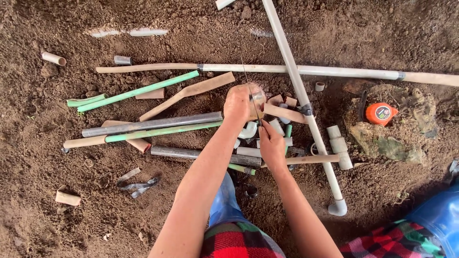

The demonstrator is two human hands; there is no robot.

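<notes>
My left hand (237,104) is closed around one end of a short beige pipe piece (287,113), which lies over a heap of pipe offcuts on the soil. My right hand (271,145) pinches the near end of a thin metal saw blade (248,85). The blade runs away from me, crossing the pipe piece right beside my left hand's fingers. A white elbow fitting (248,130) and several short white and grey offcuts lie just under both hands.
Two long white pipes cross behind the hands, one slanted (287,50) and one lying sideways (344,72). Green (138,91) and grey (153,124) pipes lie to the left. An orange tape measure (381,113) rests on a rock at right. My blue boots and plaid trousers (234,239) are below.
</notes>
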